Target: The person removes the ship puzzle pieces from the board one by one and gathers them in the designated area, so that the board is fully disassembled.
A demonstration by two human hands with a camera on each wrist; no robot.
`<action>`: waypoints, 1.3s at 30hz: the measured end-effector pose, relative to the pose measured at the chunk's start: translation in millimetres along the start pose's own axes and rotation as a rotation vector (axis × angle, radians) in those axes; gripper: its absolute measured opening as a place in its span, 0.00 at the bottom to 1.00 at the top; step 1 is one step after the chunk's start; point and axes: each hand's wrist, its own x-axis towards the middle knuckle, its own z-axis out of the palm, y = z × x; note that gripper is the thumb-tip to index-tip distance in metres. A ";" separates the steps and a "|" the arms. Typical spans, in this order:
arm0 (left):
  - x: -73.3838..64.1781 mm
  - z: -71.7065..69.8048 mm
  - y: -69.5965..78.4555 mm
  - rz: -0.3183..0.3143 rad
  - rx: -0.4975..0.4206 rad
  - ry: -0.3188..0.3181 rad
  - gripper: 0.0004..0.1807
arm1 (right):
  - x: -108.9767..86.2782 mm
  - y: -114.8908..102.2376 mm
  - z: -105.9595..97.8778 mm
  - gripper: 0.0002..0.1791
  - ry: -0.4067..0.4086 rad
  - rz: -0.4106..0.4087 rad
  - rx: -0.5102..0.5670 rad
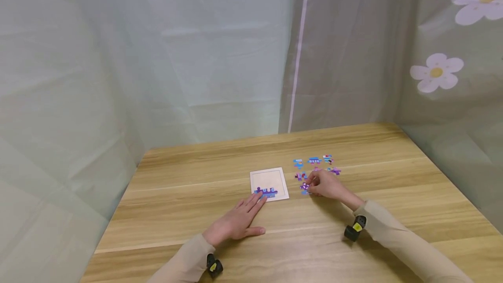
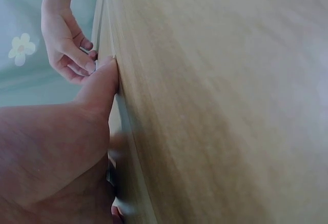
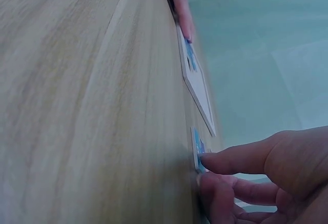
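A white-rimmed jigsaw tray lies on the wooden table, with blue and purple pieces set along its near side. My left hand rests with straight fingers over the tray's near left edge, its fingertips on those pieces. To the right of the tray, my right hand pinches a blue and purple puzzle piece between thumb and fingers. In the right wrist view this puzzle piece shows close to the table, partly covered by the thumb.
Several loose puzzle pieces lie in rough rows right of the tray, beyond my right hand. One purple piece sits just past its knuckles. Pale curtains hang behind the table and along its sides.
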 end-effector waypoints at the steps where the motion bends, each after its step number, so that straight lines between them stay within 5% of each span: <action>1: -0.2 -0.4 0.1 0.000 0.000 0.000 0.47 | 0.1 -0.3 -0.2 0.06 0.004 -0.003 -0.005; 12: -2.2 -6.1 4.1 0.003 0.003 -0.011 0.47 | 4.6 -5.6 2.4 0.02 0.072 -0.068 -0.066; 23: -3.7 -5.8 2.2 0.032 -0.005 0.016 0.47 | 12.6 -15.4 14.2 0.03 0.046 -0.170 0.010; 30: -3.6 -4.8 0.8 0.047 0.001 0.033 0.47 | 15.0 -21.1 21.7 0.04 -0.017 -0.151 0.088; 39: -2.7 -3.6 1.3 0.028 0.008 0.026 0.47 | 17.5 -27.8 29.7 0.04 -0.052 -0.192 0.051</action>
